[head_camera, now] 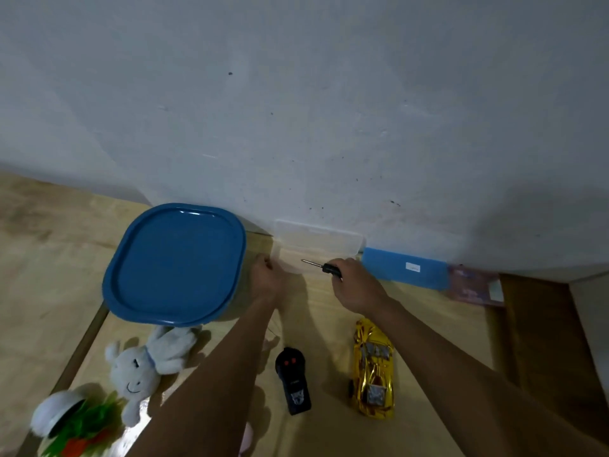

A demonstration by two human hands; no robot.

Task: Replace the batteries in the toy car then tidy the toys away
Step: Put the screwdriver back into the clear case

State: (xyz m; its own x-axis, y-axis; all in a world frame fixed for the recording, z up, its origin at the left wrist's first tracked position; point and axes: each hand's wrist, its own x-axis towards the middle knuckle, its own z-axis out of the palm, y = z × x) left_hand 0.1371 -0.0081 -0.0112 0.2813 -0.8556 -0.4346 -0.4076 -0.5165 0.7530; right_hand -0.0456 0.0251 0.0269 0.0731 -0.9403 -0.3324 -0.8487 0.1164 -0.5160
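A gold toy car (374, 369) lies on the wooden table, near me on the right. A black remote control (294, 380) lies to its left. My right hand (357, 286) grips a black-handled screwdriver (321, 266), tip pointing left over a clear plastic case (318, 240) that stands open against the wall. My left hand (268, 280) is curled at the left edge of that case, beside a blue-lidded storage bin (174, 263). What the left fingers hold is hidden.
A grey plush rabbit (145, 361) lies near me on the left, with a white and green toy (72, 420) at the bottom left corner. A blue box (405, 268) and a pinkish packet (474, 285) lie along the wall on the right.
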